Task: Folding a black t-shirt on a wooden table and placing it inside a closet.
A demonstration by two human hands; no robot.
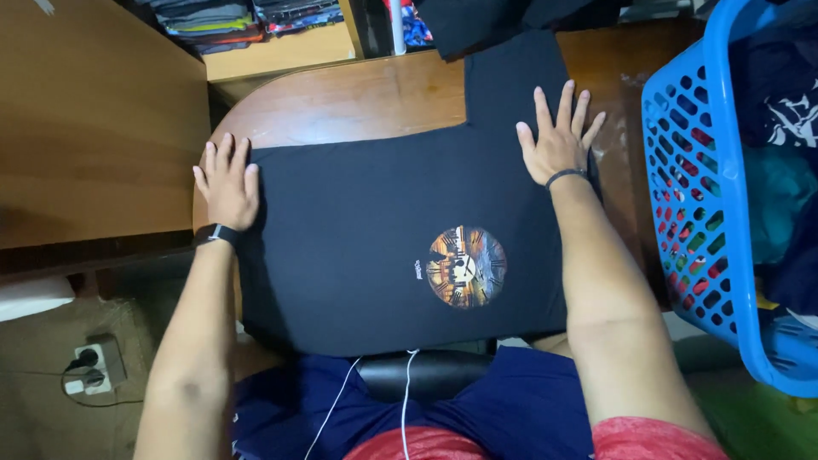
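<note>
L hand (227, 183) lies flat, fingers open, gripping nothing, pinning the left edge of the black T-shirt (383, 247) spread on the wooden table (358, 98). R hand (558, 136) likewise splayed flat near the sleeve, prob. smoothing cloth; blue laundry basket (682, 170) stands at right.

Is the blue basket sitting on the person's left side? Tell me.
No. The blue basket stands on the right side, beyond the right hand pressing the black T-shirt.

A rounded, reddish-brown wooden worktop (358, 98) is carrying a black cotton T-shirt with a round orange print (383, 238), lying flat and spreading over its near edge.
</note>
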